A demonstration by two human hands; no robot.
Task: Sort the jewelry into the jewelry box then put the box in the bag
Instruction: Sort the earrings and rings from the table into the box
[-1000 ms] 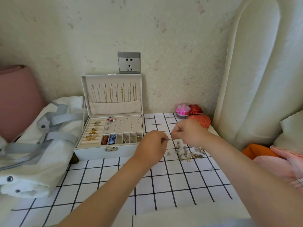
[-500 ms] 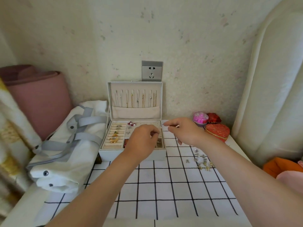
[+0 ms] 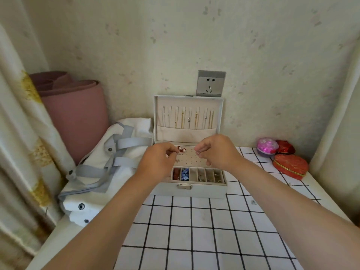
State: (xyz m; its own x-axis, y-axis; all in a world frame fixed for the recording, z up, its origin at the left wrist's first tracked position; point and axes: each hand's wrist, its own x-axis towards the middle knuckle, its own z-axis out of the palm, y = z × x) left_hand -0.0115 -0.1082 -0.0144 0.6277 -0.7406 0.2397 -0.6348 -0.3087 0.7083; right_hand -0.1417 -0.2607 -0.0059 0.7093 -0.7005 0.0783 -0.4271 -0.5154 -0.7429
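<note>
The white jewelry box stands open on the checked table, its lid upright against the wall with several necklaces hanging inside. My left hand hovers over the box's left side and pinches a small silver earring. My right hand hovers over the perforated earring panel and pinches another small silver piece. A red and pearl earring sits on the panel between my hands. The front row of small compartments holds bits of jewelry. The white bag with grey straps lies left of the box.
A pink round case and two red cases sit at the back right of the table. A rolled pink mat leans in the left corner beside a curtain. A wall socket is above the box lid.
Both hands moved from the loose jewelry pile on the right over to the open box, each carrying a small piece. The view swung left, so the pile is out of sight.
</note>
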